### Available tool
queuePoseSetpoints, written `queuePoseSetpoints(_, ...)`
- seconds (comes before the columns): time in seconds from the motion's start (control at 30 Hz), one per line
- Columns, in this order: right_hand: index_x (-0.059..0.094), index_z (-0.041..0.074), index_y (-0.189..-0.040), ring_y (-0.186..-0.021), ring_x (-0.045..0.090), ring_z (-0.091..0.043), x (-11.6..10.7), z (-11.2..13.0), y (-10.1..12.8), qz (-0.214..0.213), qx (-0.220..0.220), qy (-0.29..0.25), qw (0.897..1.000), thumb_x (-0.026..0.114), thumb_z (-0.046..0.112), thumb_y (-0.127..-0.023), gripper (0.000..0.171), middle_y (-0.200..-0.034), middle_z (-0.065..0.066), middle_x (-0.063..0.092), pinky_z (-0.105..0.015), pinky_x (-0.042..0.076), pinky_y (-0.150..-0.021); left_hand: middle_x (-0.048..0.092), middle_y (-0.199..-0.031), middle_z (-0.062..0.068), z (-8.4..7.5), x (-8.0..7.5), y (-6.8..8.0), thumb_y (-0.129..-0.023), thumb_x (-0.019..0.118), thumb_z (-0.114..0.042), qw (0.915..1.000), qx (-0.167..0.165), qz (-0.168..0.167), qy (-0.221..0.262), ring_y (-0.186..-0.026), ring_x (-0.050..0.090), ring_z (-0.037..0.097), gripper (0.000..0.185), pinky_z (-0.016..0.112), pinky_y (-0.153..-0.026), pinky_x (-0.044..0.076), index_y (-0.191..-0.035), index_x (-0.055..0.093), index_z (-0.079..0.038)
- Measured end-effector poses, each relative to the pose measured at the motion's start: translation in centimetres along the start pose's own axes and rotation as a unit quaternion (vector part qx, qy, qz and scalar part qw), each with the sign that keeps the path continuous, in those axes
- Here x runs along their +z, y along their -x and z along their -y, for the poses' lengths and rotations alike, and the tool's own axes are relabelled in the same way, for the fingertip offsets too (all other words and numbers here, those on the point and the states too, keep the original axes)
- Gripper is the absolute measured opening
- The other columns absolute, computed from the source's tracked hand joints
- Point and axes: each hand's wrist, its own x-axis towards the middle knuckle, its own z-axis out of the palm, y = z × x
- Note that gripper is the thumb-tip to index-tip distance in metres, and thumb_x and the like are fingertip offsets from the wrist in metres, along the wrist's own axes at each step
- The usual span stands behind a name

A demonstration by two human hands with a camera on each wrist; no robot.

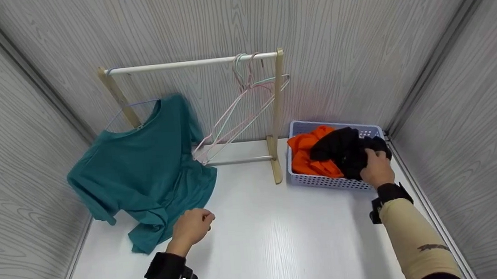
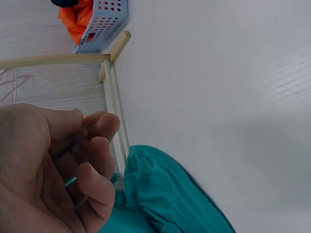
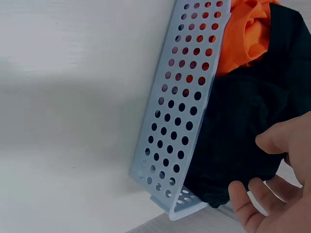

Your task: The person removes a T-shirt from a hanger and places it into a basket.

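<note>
In the head view my right hand (image 1: 377,168) is over the right end of a perforated lavender basket (image 1: 324,181), at a bunched black garment (image 1: 344,149). The right wrist view shows its thumb against the black cloth (image 3: 233,131) and the fingertips spread apart by its edge. An orange garment (image 1: 310,147) lies beside the black one in the basket. My left hand (image 1: 192,226) hovers over the table near the hem of a teal shirt (image 1: 143,166), fingers loosely curled and holding nothing. That shirt hangs tilted from a bluish hanger (image 1: 114,120) at the rack's left end.
A garment rack with a white rail (image 1: 170,66) and wooden posts (image 1: 278,105) stands against the back wall. Several pink and pale green hangers (image 1: 232,109) hang at its right end. Grey wood-patterned walls enclose the white table (image 1: 258,246) at the back and sides.
</note>
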Motion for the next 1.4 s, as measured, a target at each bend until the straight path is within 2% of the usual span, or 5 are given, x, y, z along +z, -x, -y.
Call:
queuePoseSetpoints(0.23,0.046,-0.001,-0.14,-0.117,0.05,-0.053,-0.7,2.2,2.7,0.03,-0.06,0.026,0.997,0.053,0.007,-0.09,0.05,-0.142,-0.036,0.037,-0.062,0.046,-0.09,0.07,-0.073,-0.001,-1.5,-0.5,-0.7,-0.096,0.057,-0.022,0.9995,0.03,0.004,-0.012,-0.066,0.06,0.012,0.022,0.028,-0.056,0.042,-0.091,0.076,-0.012)
queuePoseSetpoints(0.47,0.052,-0.002,-0.135,-0.124,0.048,-0.049,-0.2,5.1,5.6,0.093,-0.103,0.034,0.99,0.063,0.011,-0.088,0.05,-0.137,-0.032,0.047,-0.059,0.041,-0.102,0.071,-0.076,0.0,-3.7,-1.3,-1.6,-0.097,0.056,-0.024,0.9979,0.055,0.004,-0.034,-0.07,0.062,0.015,0.023,0.03,-0.059,0.044,-0.092,0.076,-0.012)
queuePoseSetpoints(0.77,0.052,-0.002,-0.136,-0.129,0.05,-0.042,2.4,9.6,8.4,0.173,-0.161,0.062,0.97,0.071,0.02,-0.086,0.058,-0.138,-0.022,0.056,-0.055,0.038,-0.107,0.074,-0.094,0.005,-3.0,-2.7,-2.0,-0.097,0.056,-0.025,0.9969,0.059,0.003,-0.052,-0.083,0.066,0.02,0.025,0.039,-0.071,0.053,-0.107,0.074,-0.01)
queuePoseSetpoints(1.03,0.057,0.002,-0.133,-0.127,0.053,-0.037,4.4,11.6,9.9,0.187,-0.168,0.057,0.966,0.074,0.023,-0.084,0.055,-0.134,-0.018,0.059,-0.052,0.041,-0.106,0.069,-0.118,0.016,-0.8,-9.2,-1.0,-0.099,0.053,-0.025,0.9976,0.046,-0.017,-0.048,-0.106,0.064,0.033,0.031,0.052,-0.089,0.05,-0.118,0.068,-0.006)
queuePoseSetpoints(1.4,0.057,0.001,-0.131,-0.125,0.054,-0.039,5.0,12.1,10.6,0.199,-0.172,0.053,0.963,0.073,0.018,-0.083,0.054,-0.132,-0.02,0.06,-0.052,0.042,-0.105,0.061,-0.123,0.025,1.6,-20.3,-0.7,-0.103,0.043,-0.031,0.9956,-0.007,-0.072,-0.06,-0.098,0.061,0.038,0.041,0.048,-0.076,0.048,-0.129,0.058,-0.003)
